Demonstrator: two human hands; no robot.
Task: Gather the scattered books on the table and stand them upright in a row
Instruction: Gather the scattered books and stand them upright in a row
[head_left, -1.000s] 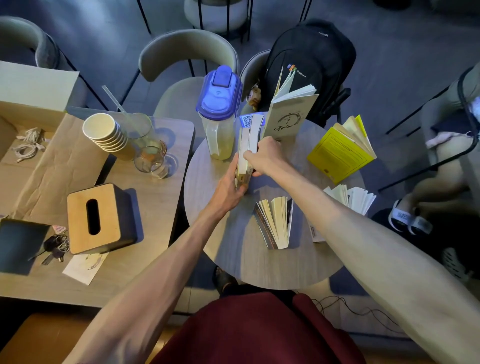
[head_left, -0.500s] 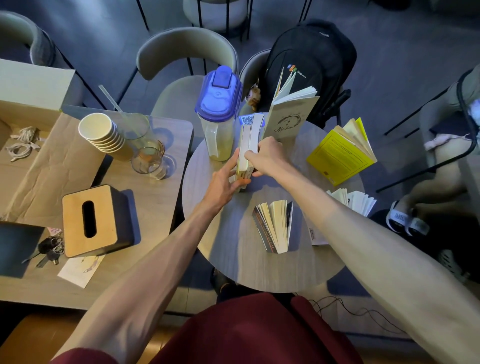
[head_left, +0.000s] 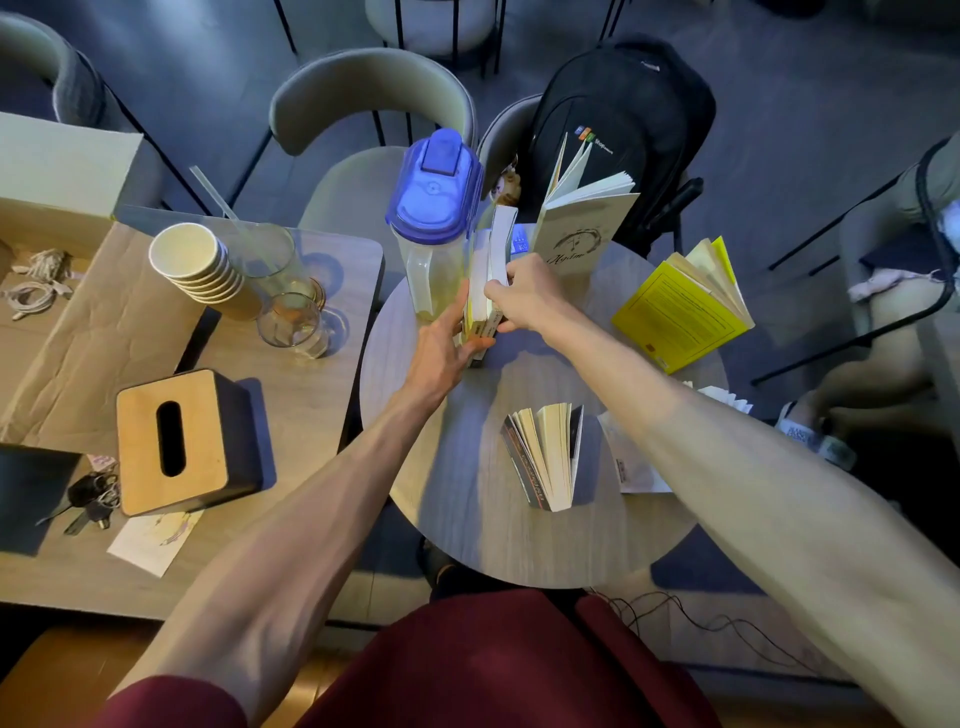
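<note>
The right forearm hides most of a white book (head_left: 636, 467) lying near the right edge of the round surface (head_left: 467, 519), and its print is too small to read. The upright books (head_left: 488, 280) stand at the far left of the surface, just beside the blue-lidded pitcher (head_left: 434, 218). Their covers are turned away, so no title shows, only a blue code patch peeking out behind the right hand (head_left: 524, 299), whose fingers curl over their top edge and pinch them. The left hand (head_left: 444, 345) lies flat, fingers straight, against their left side. The cream book (head_left: 587, 228) stands open behind them, its script title illegible. The text on the yellow book (head_left: 675, 312) is too fine to read. A fanned book (head_left: 545, 457) stands nearer the person. The backpack (head_left: 618, 119) logo reads "FPT Shop".
</note>
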